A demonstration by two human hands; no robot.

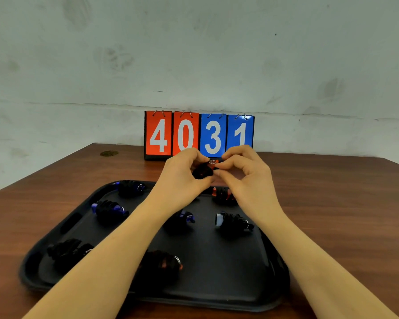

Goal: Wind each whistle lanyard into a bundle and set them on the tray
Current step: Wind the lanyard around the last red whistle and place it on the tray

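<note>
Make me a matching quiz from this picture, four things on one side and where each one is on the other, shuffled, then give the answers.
Things:
1. scoreboard
2. white-tipped bundle
3. orange whistle bundle
4. tray

Places:
A. held in both hands above the tray's far edge
B. lying on the wooden table, under the forearms
C. standing against the wall at the table's far edge
D. lying on the tray's right side

Pairs: 1-C, 2-D, 3-A, 4-B
</note>
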